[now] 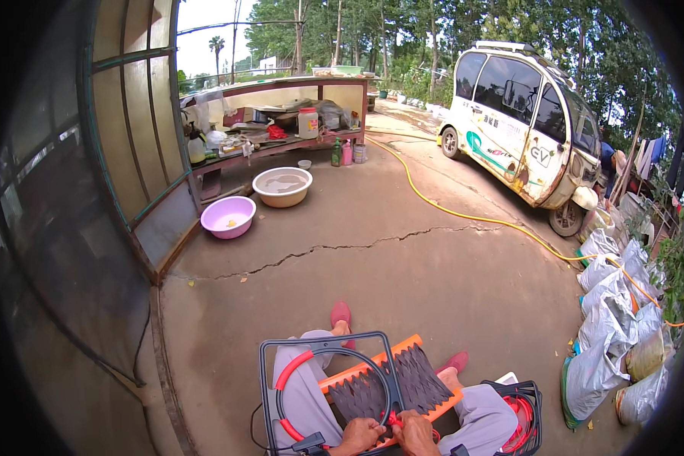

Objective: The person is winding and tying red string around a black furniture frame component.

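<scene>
Across my lap lies a black rectangular frame (264, 380) with a round black ring inside it, partly wrapped in red tubing (292, 368). Behind the ring rests an orange frame (441, 406) lined with rows of dark grey folded strips (422, 380). My left hand (362, 435) is closed at the lower part of the ring; what its fingers grip is hidden. Right beside it, my right hand (416, 433) pinches a small red piece (393, 419) at the ring's lower right edge. Beside my right leg a black crate (538, 410) holds red cords (520, 418).
A purple basin (229, 228) and a cream basin (283, 199) stand ahead, before a cluttered shelf bench (228, 158). A yellow hose (441, 205) crosses the cracked concrete. White sacks (596, 372) line the right side, near a three-wheeled car (501, 152). A panelled door (140, 121) stands left.
</scene>
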Action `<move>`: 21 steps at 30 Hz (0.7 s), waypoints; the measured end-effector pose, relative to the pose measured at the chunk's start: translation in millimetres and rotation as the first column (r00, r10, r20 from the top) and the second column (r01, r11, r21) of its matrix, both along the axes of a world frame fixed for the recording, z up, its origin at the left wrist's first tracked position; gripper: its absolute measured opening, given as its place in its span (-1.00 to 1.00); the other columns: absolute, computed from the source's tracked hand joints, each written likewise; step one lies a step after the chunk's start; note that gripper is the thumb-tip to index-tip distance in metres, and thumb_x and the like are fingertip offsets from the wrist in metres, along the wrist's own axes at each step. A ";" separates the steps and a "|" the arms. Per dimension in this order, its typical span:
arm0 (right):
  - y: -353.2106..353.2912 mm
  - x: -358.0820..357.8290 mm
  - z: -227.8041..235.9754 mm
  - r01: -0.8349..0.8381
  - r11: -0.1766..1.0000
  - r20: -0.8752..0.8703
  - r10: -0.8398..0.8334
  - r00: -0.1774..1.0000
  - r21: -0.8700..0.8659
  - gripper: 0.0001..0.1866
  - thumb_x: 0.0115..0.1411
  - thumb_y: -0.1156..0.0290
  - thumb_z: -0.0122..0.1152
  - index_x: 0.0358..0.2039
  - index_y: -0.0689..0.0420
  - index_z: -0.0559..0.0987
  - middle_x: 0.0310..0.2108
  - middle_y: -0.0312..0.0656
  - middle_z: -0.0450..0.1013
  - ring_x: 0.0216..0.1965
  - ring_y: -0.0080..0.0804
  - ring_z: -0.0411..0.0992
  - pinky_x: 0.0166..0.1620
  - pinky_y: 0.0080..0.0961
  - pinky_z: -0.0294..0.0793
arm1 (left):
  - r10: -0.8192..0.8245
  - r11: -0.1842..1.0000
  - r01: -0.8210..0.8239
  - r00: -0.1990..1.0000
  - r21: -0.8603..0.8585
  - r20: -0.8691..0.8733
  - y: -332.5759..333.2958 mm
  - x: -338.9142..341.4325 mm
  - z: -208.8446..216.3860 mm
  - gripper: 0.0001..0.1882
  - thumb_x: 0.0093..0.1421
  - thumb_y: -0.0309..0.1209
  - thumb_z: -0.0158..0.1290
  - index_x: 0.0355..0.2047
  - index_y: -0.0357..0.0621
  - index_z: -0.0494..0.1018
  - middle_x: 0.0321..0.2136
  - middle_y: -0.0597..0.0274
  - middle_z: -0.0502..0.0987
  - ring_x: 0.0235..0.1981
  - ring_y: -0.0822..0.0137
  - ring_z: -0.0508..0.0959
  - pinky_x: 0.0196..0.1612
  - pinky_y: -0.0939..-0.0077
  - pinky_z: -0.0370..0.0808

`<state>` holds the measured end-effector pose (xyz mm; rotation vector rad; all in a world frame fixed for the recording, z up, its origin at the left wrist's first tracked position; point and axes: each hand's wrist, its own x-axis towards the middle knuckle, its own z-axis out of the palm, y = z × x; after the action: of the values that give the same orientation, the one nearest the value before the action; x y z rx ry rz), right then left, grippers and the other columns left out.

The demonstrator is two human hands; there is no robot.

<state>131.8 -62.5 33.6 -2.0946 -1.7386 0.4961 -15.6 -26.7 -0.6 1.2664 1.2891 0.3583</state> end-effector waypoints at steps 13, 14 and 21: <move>28.9 -0.1 -102.1 -0.008 0.992 -0.335 0.049 0.941 0.123 -0.59 0.04 0.29 0.25 -0.10 0.20 0.48 -0.34 0.11 0.50 -0.27 0.09 0.49 -0.18 -0.13 0.44 | 0.098 0.868 -0.062 0.994 0.493 -0.049 -3.3 3.5 -20.4 -0.80 0.05 -0.31 0.09 -0.56 -0.19 0.57 -0.64 -0.06 0.54 -0.60 0.06 0.59 -0.49 0.19 0.48; 31.6 -0.4 -79.8 -0.015 0.992 -0.335 0.056 0.941 0.125 -0.59 0.04 0.29 0.25 -0.10 0.20 0.48 -0.34 0.11 0.50 -0.27 0.09 0.49 -0.18 -0.13 0.44 | 0.105 0.866 -0.067 0.993 0.495 -0.049 -3.0 3.0 -31.6 -0.80 0.05 -0.31 0.09 -0.56 -0.19 0.57 -0.64 -0.06 0.54 -0.60 0.06 0.59 -0.49 0.19 0.48; 43.3 -14.3 -11.5 -0.333 0.941 0.294 0.300 0.907 0.066 -0.56 -0.11 0.06 0.39 -0.31 0.13 0.62 -0.02 -0.13 0.35 0.00 -0.17 0.22 -0.06 -0.19 0.19 | 0.049 0.878 -0.048 0.999 0.476 0.010 -4.1 4.3 -48.8 -0.80 0.04 -0.33 0.08 -0.54 -0.21 0.58 -0.63 -0.09 0.54 -0.59 0.04 0.59 -0.48 0.17 0.49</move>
<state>117.5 -19.1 22.1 -1.8797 -2.2327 0.1803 -11.2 -30.8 -49.5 1.6466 1.2790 0.7457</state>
